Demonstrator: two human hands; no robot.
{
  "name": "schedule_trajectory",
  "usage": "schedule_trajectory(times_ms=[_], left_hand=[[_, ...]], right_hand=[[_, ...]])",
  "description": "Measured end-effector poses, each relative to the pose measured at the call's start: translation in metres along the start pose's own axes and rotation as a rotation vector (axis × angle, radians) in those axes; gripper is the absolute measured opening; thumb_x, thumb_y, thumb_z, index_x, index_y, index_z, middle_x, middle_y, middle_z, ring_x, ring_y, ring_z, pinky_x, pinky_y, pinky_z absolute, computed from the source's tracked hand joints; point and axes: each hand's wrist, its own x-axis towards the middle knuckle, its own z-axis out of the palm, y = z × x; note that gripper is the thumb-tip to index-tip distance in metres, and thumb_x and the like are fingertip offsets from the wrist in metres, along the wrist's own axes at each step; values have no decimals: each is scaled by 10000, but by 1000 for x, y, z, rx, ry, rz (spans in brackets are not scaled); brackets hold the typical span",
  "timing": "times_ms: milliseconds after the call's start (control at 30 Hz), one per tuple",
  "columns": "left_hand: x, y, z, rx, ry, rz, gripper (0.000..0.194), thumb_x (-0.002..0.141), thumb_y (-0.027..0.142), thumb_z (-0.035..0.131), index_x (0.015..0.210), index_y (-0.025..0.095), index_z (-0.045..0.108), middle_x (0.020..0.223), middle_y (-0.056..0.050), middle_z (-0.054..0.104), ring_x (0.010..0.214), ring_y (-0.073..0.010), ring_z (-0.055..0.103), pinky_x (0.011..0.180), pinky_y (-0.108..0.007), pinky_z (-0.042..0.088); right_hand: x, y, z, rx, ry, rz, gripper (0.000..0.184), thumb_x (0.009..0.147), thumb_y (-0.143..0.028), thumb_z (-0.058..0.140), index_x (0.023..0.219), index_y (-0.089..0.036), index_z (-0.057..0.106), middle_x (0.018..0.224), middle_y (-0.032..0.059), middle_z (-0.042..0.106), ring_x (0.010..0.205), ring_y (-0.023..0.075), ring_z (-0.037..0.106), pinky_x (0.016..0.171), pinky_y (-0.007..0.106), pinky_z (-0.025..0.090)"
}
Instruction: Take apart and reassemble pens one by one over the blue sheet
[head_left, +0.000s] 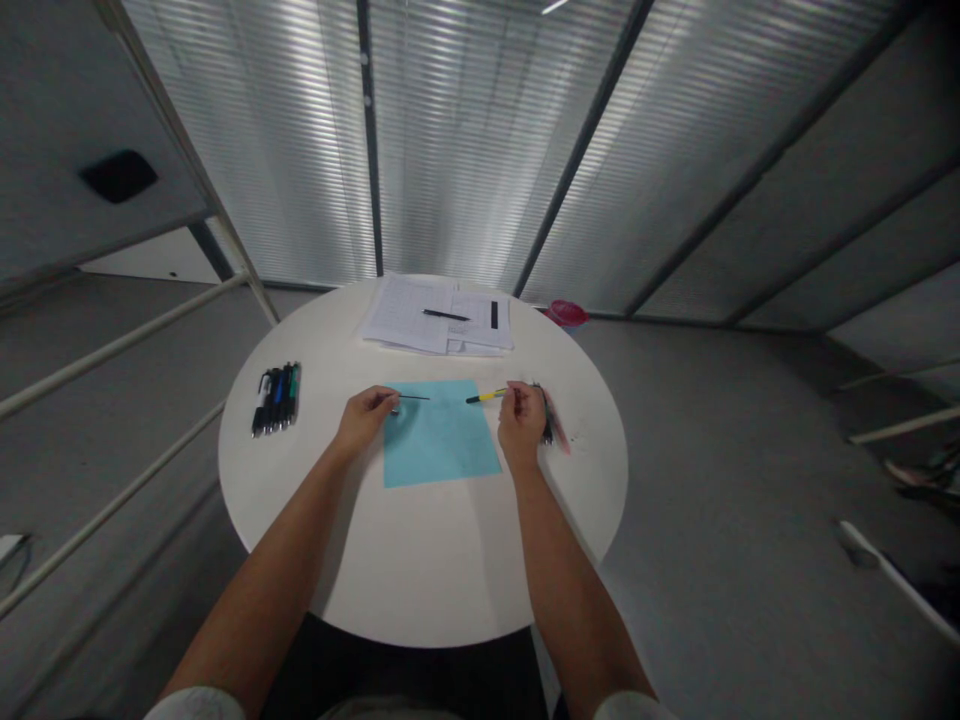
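Bare forearms [270, 570] reach across a round white table [420, 590] toward a pale blue paper sheet [441, 440]. Left of the sheet, slim glossy pens [275, 399] lie side by side. At the sheet's left edge, the left hand [365, 420] pinches a thin black rod [412, 397] between closed fingers; at its right edge, the right hand [522, 424] pinches a yellow-and-black pencil [484, 397], its tip aimed toward the rod, with a blurred dark pen [547, 425] just beside. Stacked printed papers [401, 315] lie beyond the sheet. With the two slender tips so close, a slip by either hand could knock them together or mark the smooth, thin sheet.
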Motion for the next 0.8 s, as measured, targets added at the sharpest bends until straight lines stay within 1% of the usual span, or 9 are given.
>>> schedule_trajectory(times_ms=[67, 200, 267, 400, 500, 567, 633, 700, 800], left_hand=[[0, 0, 0, -4, -4, 2, 288, 738, 413, 667, 869, 156, 676, 770, -47, 666, 709, -167, 605, 716, -292, 462], [0, 0, -1, -15, -3, 6, 278, 738, 401, 670, 874, 159, 678, 765, -45, 664, 709, -166, 603, 713, -293, 460], [0, -1, -1, -13, 3, 2, 285, 737, 406, 670, 877, 158, 679, 769, -49, 666, 710, -170, 605, 715, -298, 461], [1, -1, -1, -18, 6, -4, 296, 737, 418, 669, 876, 157, 678, 782, -56, 673, 714, -176, 614, 722, -308, 463], [0, 0, -2, -20, 15, 1, 286, 742, 417, 667, 873, 163, 680, 780, -54, 674, 711, -172, 615, 718, -307, 460], [0, 0, -2, -14, 21, 6, 283, 745, 419, 665, 867, 164, 682, 775, -53, 673, 706, -170, 614, 716, -308, 458], [0, 1, -1, -13, 18, 7, 287, 744, 423, 667, 865, 163, 683, 775, -55, 675, 704, -172, 615, 719, -313, 458], [0, 3, -1, -18, 19, 3, 291, 737, 427, 672, 859, 163, 684, 771, -55, 675, 703, -177, 618, 722, -320, 461], [-1, 5, -1, -9, 10, -17, 287, 727, 423, 681, 852, 165, 688, 763, -53, 674, 707, -182, 620, 727, -327, 460]], right_hand=[[0, 1, 2, 28, 46, 33, 219, 872, -345, 493, 986, -175, 574, 810, 22, 562, 617, 107, 502, 549, 237, 428], [2, 4, 5, 134, 108, 167, 226, 879, -366, 489, 996, -180, 543, 726, -30, 521, 480, 65, 448, 454, 201, 386], [3, 5, 7, 162, 132, 206, 224, 879, -371, 490, 987, -180, 535, 702, -48, 498, 439, 54, 438, 424, 194, 374], [4, 7, 8, 169, 149, 224, 238, 871, -393, 499, 962, -176, 530, 723, -48, 497, 426, 42, 455, 410, 186, 382], [3, 9, 10, 189, 144, 275, 259, 867, -425, 488, 961, -185, 513, 777, -42, 500, 418, 35, 474, 383, 177, 371], [2, 12, 13, 186, 119, 319, 264, 862, -435, 481, 968, -194, 506, 816, -37, 500, 424, 37, 498, 369, 173, 362], [-1, 16, 16, 146, 63, 342, 259, 858, -426, 476, 977, -198, 512, 845, -30, 511, 438, 44, 516, 380, 178, 369], [-3, 20, 18, 63, -12, 328, 244, 855, -403, 470, 970, -196, 530, 848, -20, 538, 465, 57, 527, 424, 195, 399], [-6, 23, 19, -119, -107, 263, 226, 844, -355, 472, 975, -190, 555, 803, -4, 586, 535, 97, 539, 528, 237, 438]])
